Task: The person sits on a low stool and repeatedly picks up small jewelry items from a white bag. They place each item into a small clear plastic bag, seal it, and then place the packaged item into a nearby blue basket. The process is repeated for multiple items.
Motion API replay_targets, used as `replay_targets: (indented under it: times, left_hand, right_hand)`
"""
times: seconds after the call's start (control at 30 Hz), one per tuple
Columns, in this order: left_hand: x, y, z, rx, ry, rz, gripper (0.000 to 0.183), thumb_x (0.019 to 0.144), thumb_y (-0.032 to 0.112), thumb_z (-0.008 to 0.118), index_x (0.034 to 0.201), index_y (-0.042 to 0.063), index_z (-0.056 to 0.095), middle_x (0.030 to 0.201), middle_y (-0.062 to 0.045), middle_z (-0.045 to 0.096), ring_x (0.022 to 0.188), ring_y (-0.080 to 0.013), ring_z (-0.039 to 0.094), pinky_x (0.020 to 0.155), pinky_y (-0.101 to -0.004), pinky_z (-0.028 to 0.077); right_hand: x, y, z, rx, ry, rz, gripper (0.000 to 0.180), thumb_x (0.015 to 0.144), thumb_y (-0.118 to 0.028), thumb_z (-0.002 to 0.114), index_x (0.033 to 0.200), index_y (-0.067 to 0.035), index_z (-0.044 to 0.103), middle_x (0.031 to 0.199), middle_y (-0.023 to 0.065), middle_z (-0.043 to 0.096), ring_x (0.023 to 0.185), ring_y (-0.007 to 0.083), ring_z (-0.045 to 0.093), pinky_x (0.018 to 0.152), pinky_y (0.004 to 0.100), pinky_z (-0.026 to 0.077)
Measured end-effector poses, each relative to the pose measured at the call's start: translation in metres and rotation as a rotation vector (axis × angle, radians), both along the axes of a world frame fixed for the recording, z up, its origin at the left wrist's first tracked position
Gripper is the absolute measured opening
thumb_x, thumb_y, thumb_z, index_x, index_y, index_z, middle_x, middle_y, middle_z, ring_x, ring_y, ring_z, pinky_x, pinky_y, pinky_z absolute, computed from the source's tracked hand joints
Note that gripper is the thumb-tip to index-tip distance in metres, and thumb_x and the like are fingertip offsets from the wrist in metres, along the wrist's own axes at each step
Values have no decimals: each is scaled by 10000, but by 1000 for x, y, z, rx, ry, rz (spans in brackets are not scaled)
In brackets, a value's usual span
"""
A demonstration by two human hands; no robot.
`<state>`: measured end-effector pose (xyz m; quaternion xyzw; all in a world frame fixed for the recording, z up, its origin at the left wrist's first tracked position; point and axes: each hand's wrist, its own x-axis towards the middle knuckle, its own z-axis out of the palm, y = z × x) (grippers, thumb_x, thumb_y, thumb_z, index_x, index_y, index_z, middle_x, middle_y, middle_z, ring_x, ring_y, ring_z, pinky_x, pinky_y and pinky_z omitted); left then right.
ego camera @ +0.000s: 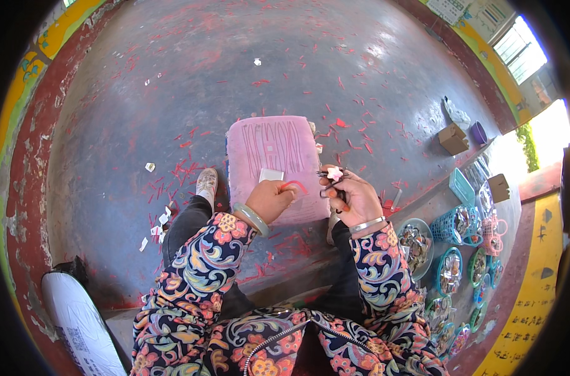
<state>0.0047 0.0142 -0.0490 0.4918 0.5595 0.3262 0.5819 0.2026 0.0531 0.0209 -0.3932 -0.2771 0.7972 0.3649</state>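
A pink padded surface point(238, 188) stands before me, with rows of thin dark strands point(296, 145) on its far half. My left hand point(271, 202) is over its near half and pinches a thin, curved red strip point(300, 185) between thumb and fingers. Beyond those fingers lies a small white rectangular piece point(272, 175), partly covered by the hand. Off the right edge, my right hand point(358, 199) holds several thin black pieces, perhaps hair ties point(331, 188). A pale pink star-shaped ornament point(335, 174) sits at its fingertips.
Red scraps point(181, 169) and white paper bits point(164, 218) litter the concrete floor. At right stand a round basin point(428, 230), a blue basket point(442, 228) and several smaller baskets holding small packets. A cardboard box point(453, 139) is farther off. A white wrapped bundle point(80, 324) lies at lower left.
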Motion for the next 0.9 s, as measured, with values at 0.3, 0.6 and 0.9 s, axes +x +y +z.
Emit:
replay_targets:
  times: [0.3,0.6,0.9]
  left_hand:
    - [-2,1,-11,36,43,5,193,843,94,504,909,-48,618,735,-24,580,630,-70,513,572,-214,444]
    - [-3,1,-10,44,5,-25,196,846,96,483,900,-40,612,719,-15,564,619,-67,496,544,-221,421]
    - [3,-2,3,257,239,-30,173,832,121,500,856,13,633,569,-35,532,506,-94,481,502,-267,415]
  right_hand:
    - [-7,-3,6,38,152,59,263,880,-141,516,1072,39,522,863,80,591,677,88,521,487,176,366]
    - [-10,-11,20,453,-320,95,220,879,-107,525,1071,-4,495,848,61,602,660,55,515,507,164,378]
    - [-16,-19,8,1013,-727,266,154,787,-20,584,934,0,627,772,25,590,664,79,519,590,214,416]
